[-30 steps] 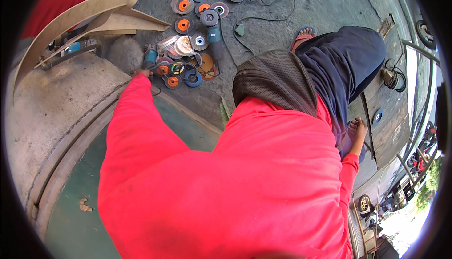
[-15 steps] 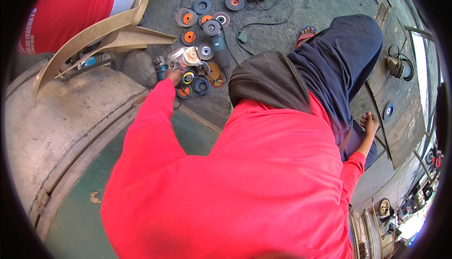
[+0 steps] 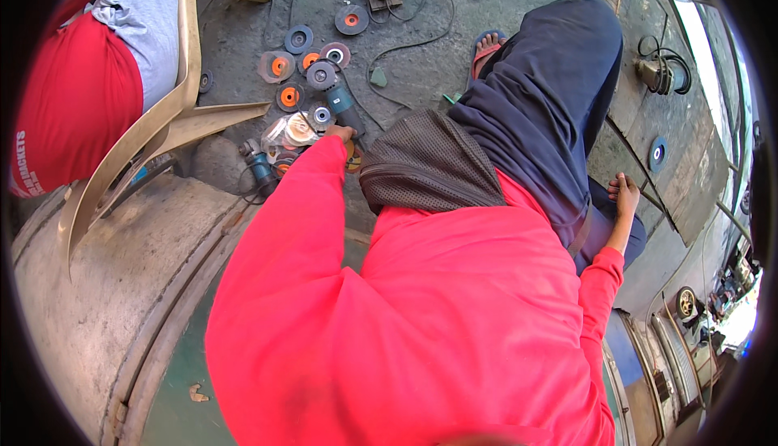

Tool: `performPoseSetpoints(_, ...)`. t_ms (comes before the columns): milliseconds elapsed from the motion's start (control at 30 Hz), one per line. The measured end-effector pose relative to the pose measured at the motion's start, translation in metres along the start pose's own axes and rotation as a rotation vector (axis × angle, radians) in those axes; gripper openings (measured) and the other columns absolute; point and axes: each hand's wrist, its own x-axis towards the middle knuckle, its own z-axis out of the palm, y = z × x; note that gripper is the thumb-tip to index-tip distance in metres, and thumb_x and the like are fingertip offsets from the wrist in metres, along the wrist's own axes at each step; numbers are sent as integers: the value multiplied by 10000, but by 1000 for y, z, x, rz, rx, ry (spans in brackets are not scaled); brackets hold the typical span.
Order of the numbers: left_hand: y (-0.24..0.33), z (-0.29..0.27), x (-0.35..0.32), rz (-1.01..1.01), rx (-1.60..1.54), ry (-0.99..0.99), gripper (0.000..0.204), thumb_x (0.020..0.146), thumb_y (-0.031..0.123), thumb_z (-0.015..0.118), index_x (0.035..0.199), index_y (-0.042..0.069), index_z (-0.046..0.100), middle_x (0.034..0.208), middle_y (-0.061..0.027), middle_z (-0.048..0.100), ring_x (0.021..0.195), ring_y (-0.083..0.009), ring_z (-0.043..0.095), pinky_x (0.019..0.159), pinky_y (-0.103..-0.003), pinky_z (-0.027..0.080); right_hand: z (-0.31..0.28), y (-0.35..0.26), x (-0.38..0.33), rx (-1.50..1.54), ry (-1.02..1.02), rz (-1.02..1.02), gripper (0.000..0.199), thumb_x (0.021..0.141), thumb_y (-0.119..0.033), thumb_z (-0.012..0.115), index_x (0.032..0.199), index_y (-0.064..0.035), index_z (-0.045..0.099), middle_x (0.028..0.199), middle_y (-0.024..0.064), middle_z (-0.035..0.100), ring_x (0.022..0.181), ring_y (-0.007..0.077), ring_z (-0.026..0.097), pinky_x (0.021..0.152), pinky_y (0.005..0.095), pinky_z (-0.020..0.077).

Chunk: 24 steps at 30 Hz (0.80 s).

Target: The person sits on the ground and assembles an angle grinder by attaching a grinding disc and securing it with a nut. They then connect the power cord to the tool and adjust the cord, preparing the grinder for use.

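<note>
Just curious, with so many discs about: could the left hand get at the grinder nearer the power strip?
Probably yes: the left hand is beside the rear end of that teal grinder, and nothing visible stands between them; whether they touch is unclear.

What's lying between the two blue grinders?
In the head view, a cluster of discs, some apparently in clear plastic, lies between the left grinder and the right grinder.
</note>
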Motion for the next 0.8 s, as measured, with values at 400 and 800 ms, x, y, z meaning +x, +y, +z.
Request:
performPoseSetpoints(400, 81, 16, 42, 137, -382, -92, 365, 813, 373, 678, 894, 18, 707, 692, -106, 682, 502, -168, 596, 471, -313, 477, 9, -26, -12, -165, 42, -6, 345, 944, -292, 603, 1054, 32, 650, 768, 88, 673, 576, 132, 629, 482, 254, 491)
performPoseSetpoints(800, 198, 30, 17, 354, -302, -207, 341, 860, 327, 669, 970, 5, 693, 718, -111, 675, 540, -153, 596, 489, -285, 476, 21, -56, -36, -74, 136, -34, 275, 934, -239, 615, 956, 30, 664, 721, 78, 674, 558, 111, 616, 490, 250, 476)
